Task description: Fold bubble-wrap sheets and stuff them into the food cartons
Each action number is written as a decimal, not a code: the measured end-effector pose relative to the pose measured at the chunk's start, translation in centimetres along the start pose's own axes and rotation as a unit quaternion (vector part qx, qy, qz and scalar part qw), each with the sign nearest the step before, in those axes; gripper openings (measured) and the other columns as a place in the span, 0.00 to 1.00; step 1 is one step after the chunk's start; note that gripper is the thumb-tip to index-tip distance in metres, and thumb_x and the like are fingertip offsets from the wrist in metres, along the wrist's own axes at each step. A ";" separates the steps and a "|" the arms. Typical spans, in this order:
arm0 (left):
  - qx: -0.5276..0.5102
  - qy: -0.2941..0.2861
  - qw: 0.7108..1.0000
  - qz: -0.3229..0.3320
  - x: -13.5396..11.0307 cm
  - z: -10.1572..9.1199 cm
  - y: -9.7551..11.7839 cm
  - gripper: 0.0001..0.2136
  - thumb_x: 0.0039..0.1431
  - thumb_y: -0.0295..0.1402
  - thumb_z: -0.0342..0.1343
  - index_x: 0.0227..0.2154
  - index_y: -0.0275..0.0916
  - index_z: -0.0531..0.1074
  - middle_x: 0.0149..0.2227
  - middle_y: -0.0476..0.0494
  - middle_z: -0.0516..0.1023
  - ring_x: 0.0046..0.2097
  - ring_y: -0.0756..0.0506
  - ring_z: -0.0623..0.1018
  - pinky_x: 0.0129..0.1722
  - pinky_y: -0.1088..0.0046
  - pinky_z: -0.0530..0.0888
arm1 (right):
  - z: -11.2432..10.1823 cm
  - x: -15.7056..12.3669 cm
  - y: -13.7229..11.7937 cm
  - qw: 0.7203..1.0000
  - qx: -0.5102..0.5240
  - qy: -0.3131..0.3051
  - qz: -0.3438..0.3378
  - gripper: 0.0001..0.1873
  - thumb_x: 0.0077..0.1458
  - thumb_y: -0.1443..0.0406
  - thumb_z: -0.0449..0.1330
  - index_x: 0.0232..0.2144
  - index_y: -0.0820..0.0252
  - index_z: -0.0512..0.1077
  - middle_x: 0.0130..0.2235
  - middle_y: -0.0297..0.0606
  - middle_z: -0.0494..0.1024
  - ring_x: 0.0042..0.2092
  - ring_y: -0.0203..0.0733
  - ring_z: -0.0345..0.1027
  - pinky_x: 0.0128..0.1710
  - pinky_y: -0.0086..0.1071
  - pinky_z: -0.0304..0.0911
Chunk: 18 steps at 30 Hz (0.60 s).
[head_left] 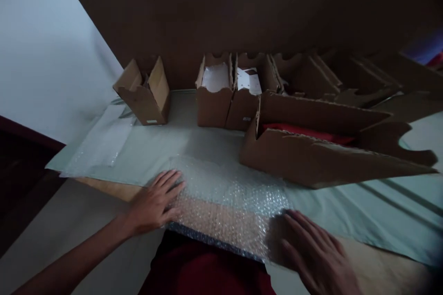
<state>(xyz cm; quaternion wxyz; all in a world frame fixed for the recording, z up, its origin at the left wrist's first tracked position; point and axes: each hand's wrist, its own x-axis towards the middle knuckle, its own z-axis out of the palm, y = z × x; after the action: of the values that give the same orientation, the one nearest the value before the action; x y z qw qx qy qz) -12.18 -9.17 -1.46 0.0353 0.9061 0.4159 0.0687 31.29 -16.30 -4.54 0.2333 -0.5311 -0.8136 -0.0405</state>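
Note:
A sheet of clear bubble wrap lies flat on the pale green cloth covering the table, its near edge hanging over the table's front. My left hand rests flat on the wrap's left edge, fingers spread. On the wrap's right near corner my right hand presses flat, fingers stretched out. Neither hand holds anything.
A long open cardboard box with something red inside lies just behind the wrap at right. Three smaller open cartons stand along the dark back wall, two holding white packets. A clear plastic sheet lies at left.

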 end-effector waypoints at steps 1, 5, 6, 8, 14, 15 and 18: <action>-0.008 0.003 1.000 0.004 -1.9 -0.5 -0.3 0.30 0.68 0.39 0.54 0.70 0.43 0.57 0.72 0.36 0.60 0.72 0.34 0.61 0.69 0.49 0.63 | -0.8 -1.7 0.4 1.000 0.010 0.005 0.014 0.32 0.67 0.58 0.53 0.71 0.50 0.57 0.61 0.46 0.75 0.59 0.59 0.71 0.51 0.52 0.67; -0.043 0.005 0.999 0.024 -7.5 -1.8 -0.4 0.37 0.63 0.26 0.53 0.73 0.45 0.48 0.74 0.35 0.55 0.73 0.31 0.58 0.69 0.46 0.63 | -3.2 -6.5 -0.4 0.999 -0.017 -0.029 0.041 0.36 0.66 0.60 0.54 0.73 0.47 0.51 0.64 0.47 0.72 0.61 0.60 0.69 0.52 0.52 0.66; -0.045 0.008 0.999 0.029 -8.1 -1.6 -0.4 0.39 0.62 0.24 0.54 0.74 0.46 0.47 0.74 0.35 0.53 0.73 0.31 0.57 0.69 0.44 0.63 | -3.3 -6.9 -0.9 0.998 -0.029 -0.043 0.042 0.36 0.66 0.61 0.55 0.73 0.48 0.51 0.65 0.47 0.71 0.63 0.60 0.68 0.54 0.52 0.65; -0.036 0.025 0.998 0.042 -8.2 -0.9 -0.3 0.42 0.61 0.22 0.55 0.74 0.49 0.44 0.75 0.35 0.51 0.73 0.30 0.57 0.69 0.42 0.62 | -3.0 -6.8 -1.6 0.996 -0.042 -0.065 0.043 0.36 0.66 0.61 0.56 0.73 0.49 0.52 0.67 0.47 0.68 0.65 0.59 0.64 0.57 0.52 0.63; -0.008 0.071 0.995 0.073 -5.6 1.2 -0.1 0.36 0.63 0.23 0.57 0.72 0.47 0.54 0.70 0.35 0.65 0.71 0.33 0.63 0.68 0.45 0.65 | -1.9 -3.8 -2.0 0.997 -0.002 -0.075 0.018 0.22 0.68 0.63 0.57 0.63 0.52 0.68 0.66 0.49 0.70 0.64 0.56 0.67 0.57 0.51 0.65; -0.011 0.078 0.993 0.084 -5.3 1.3 -0.2 0.34 0.63 0.22 0.55 0.71 0.47 0.57 0.68 0.36 0.68 0.70 0.34 0.65 0.68 0.47 0.66 | -2.0 -3.3 -2.0 0.997 0.006 -0.071 0.010 0.19 0.69 0.63 0.57 0.59 0.53 0.72 0.65 0.48 0.71 0.63 0.55 0.68 0.56 0.50 0.66; -0.035 0.100 0.989 0.105 -4.7 1.2 -0.6 0.28 0.65 0.22 0.53 0.66 0.45 0.64 0.64 0.37 0.74 0.67 0.36 0.70 0.65 0.49 0.70 | -2.4 -2.4 -1.8 0.997 0.041 -0.060 -0.011 0.13 0.70 0.64 0.55 0.51 0.53 0.77 0.59 0.45 0.77 0.60 0.52 0.71 0.52 0.47 0.69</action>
<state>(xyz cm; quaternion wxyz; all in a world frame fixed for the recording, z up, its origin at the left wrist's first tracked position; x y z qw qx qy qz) -15.49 -12.33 -3.22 0.0173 0.9317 0.3169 0.1767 31.24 -19.85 -3.09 0.2051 -0.5138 -0.8328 0.0218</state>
